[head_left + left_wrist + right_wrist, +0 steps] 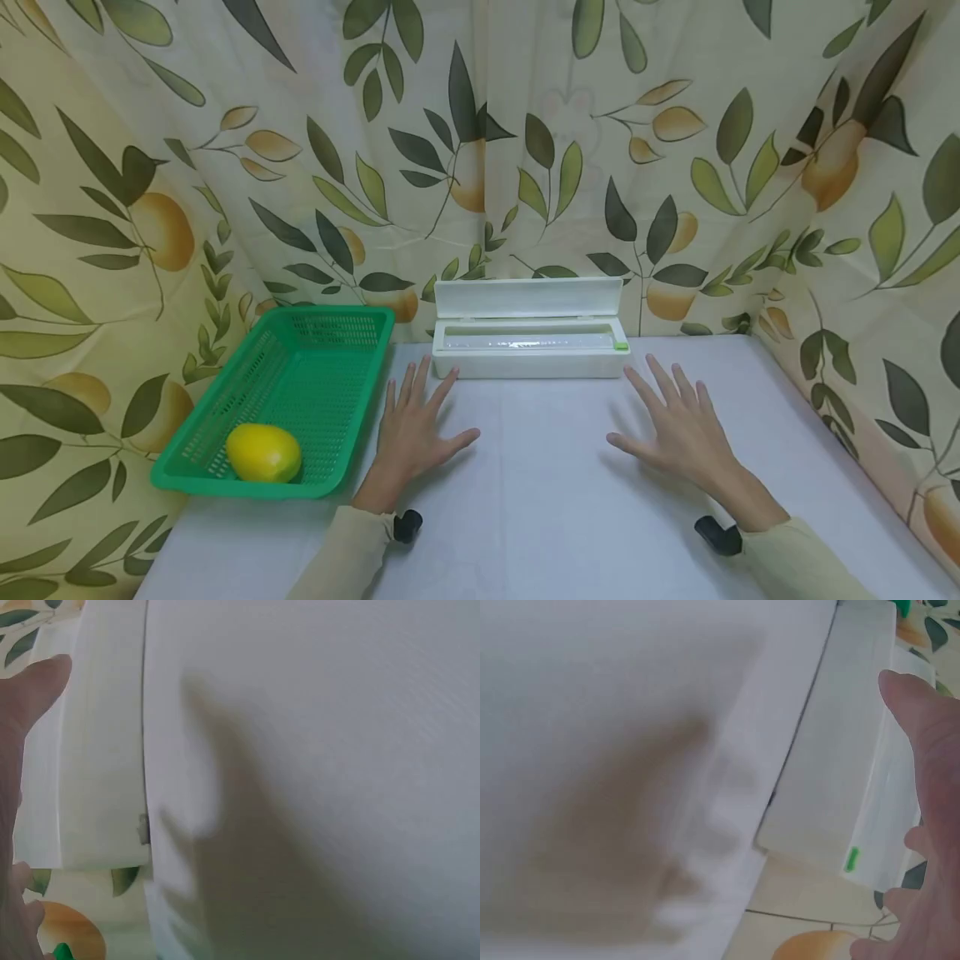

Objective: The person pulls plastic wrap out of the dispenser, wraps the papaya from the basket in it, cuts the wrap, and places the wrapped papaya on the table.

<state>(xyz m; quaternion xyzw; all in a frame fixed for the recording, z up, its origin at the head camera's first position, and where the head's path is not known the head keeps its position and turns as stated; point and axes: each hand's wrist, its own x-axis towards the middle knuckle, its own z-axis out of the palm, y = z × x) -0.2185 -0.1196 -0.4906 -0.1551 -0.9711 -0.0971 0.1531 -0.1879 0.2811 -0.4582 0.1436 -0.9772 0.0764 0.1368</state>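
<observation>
The white cling-film dispenser sits toward the back of the white-covered bench, its lid raised over a roll of clear film, and the 2 hands, left hand and right hand, are well apart, fingers spread, holding nothing. A careless forward push could shove the dispenser into the patterned curtain behind, which limits room there, while a leftward swing could bump the green basket beside the left hand and set its yellow mango rolling.
</observation>
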